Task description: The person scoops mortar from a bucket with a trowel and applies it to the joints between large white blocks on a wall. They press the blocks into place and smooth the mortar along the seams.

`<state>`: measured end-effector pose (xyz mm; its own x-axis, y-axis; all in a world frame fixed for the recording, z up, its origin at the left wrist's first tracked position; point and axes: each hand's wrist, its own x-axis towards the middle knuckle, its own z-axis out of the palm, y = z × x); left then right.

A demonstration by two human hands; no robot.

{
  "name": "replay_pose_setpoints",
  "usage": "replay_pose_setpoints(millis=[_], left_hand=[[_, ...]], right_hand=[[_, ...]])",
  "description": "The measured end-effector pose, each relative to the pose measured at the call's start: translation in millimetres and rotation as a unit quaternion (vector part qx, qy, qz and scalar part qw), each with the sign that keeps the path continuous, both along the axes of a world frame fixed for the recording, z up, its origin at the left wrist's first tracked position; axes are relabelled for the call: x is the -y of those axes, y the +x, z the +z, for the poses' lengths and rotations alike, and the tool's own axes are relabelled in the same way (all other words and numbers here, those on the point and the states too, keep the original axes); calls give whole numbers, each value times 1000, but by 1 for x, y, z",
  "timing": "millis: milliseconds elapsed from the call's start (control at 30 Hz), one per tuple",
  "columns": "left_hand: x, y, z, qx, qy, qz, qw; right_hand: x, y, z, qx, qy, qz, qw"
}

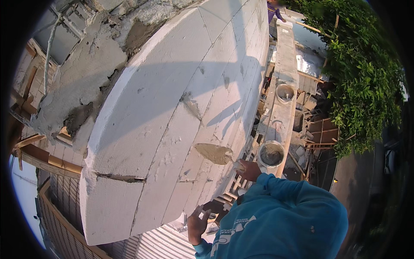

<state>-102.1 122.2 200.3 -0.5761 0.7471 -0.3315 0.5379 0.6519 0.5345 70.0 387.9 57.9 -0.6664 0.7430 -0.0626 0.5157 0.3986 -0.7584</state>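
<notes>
A wall of white blocks [172, 108] with thin joints between them fills the middle. On it is an oval patch of wet grey mortar [213, 153]. My right hand [249, 170] is closed beside the wall's right edge, close to this patch. A small pale end of something pokes out of its fingers; its kind I cannot make out. Nearer the bottom, my left hand [198, 223] is raised by the wall's lower edge, fingers apart and holding nothing. A bucket of grey mortar [271, 154] stands just beyond my right hand.
A long plank [282, 56] runs along the wall's right side, bearing a second bucket [285, 93]. Another person's purple sleeve [271, 13] shows at its far end. Rough concrete [82, 73] lies left, corrugated sheeting [159, 244] below, leafy branches [366, 73] right.
</notes>
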Motion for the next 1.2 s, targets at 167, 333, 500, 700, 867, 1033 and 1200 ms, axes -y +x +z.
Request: replay_pose_setpoints(millis=[167,333,500,700,867,1033,1200], left_hand=[[-12,-12,-19,13,9,-59,998],[2,-17,-71,29,-62,-82,994],[17,-10,-108,85,-58,-82,991],[118,-28,-223,91,-96,112,985],[159,-33,-194,114,128,670,723],[166,-38,-143,-51,368,713,595],[86,-47,-42,-277,349,650,615]], right_hand=[[-7,73,-59,124,-41,-125,984],[10,145,-73,238,-106,-186,947],[32,200,-118,341,-199,-225,891],[55,256,-216,323,-291,-336,835],[22,254,-228,264,-333,-335,841],[-51,220,-202,330,-222,-254,882],[-129,218,-289,232,-157,-184,942]])
